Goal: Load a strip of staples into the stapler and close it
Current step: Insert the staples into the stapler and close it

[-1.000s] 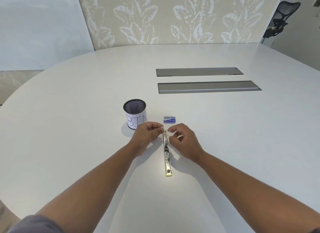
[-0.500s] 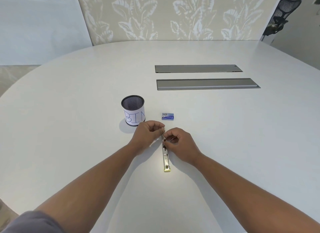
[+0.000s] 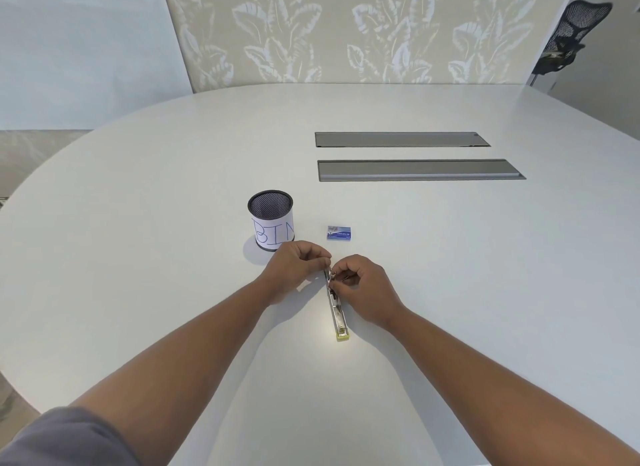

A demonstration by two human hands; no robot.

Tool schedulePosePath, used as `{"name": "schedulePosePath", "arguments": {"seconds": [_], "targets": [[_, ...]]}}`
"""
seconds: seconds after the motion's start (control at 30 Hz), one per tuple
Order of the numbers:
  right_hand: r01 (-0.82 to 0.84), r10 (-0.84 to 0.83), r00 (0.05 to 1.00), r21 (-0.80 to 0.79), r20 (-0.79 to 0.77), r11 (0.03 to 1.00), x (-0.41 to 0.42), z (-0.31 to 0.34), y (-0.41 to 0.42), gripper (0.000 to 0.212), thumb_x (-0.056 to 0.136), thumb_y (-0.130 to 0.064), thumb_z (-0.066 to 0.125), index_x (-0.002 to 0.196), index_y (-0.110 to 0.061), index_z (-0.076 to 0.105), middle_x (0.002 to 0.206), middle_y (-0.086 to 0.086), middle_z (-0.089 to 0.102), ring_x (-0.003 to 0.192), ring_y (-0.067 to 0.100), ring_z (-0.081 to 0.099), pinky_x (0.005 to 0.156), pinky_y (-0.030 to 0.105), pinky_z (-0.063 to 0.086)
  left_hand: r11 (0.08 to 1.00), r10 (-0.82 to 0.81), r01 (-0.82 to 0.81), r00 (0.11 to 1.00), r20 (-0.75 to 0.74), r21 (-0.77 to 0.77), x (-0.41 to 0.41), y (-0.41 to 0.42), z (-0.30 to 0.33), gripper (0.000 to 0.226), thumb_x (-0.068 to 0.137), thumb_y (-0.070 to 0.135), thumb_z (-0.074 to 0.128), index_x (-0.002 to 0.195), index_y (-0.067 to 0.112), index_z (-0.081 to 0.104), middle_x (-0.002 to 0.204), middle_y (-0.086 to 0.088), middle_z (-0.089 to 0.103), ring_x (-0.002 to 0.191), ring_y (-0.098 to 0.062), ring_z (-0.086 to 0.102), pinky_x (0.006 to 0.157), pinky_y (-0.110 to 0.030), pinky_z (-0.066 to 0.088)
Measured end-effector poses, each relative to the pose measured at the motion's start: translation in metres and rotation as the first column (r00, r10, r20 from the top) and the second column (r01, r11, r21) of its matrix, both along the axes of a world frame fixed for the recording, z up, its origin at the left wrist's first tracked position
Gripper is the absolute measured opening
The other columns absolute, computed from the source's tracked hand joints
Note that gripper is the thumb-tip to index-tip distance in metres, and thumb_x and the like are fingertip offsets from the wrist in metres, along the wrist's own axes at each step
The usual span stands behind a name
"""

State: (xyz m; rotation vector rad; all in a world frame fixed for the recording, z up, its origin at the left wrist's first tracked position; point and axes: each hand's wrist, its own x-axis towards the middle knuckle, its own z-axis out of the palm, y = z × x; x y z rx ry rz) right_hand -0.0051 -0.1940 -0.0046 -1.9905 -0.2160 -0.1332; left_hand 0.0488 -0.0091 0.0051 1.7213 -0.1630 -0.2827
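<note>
Pinching stapler (image 3: 336,304) far end, both hands' grip, mesh cup (image 3: 270,219) contents unclear

Counting on the counter (image 3: 138,257): one stapler (image 3: 337,313) lying open near the near edge, one small blue staple box (image 3: 339,232) sitting just beyond it, one mesh cup (image 3: 270,219) labelled BIN standing left of the box. Two grey panels (image 3: 401,139) (image 3: 420,170) lying toward the far edge. Two hands (image 3: 294,269) (image 3: 363,285) showing. One chair (image 3: 568,35) standing off the far right corner.
</note>
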Motion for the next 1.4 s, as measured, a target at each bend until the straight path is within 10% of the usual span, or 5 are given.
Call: {"name": "schedulePosePath", "arguments": {"seconds": [1.0, 1.4], "targets": [[0.009, -0.009, 1.000, 0.024, -0.018, 1.000, 0.000, 0.000, 0.000, 0.018, 0.081, 0.003, 0.072, 0.092, -0.011, 0.071, 0.090, 0.000, 0.072, 0.081, 0.015, 0.070, 0.079, 0.027, 0.058, 0.992, 0.016, -0.021, 0.999, 0.043, 0.124, -0.008, -0.007, -0.001, 0.004, 0.086, 0.013, 0.079, 0.087, 0.017, 0.077, 0.089, -0.020, 0.077, 0.075, -0.017, 0.064, 0.068, -0.029, 0.047], [0.012, -0.011, 1.000, 0.005, -0.018, 1.000, 0.001, -0.001, 0.000, 0.019, 0.080, 0.002, 0.071, 0.089, -0.014, 0.070, 0.087, 0.001, 0.071, 0.079, 0.017, 0.070, 0.078, 0.035, 0.059, 0.973, 0.031, -0.047, 0.997, 0.075, 0.226, -0.008, -0.009, 0.000, 0.015, 0.084, 0.012, 0.081, 0.099, 0.012, 0.076, 0.060, 0.014, 0.059, 0.047, 0.002, 0.048, 0.045, -0.016, 0.040]]}}
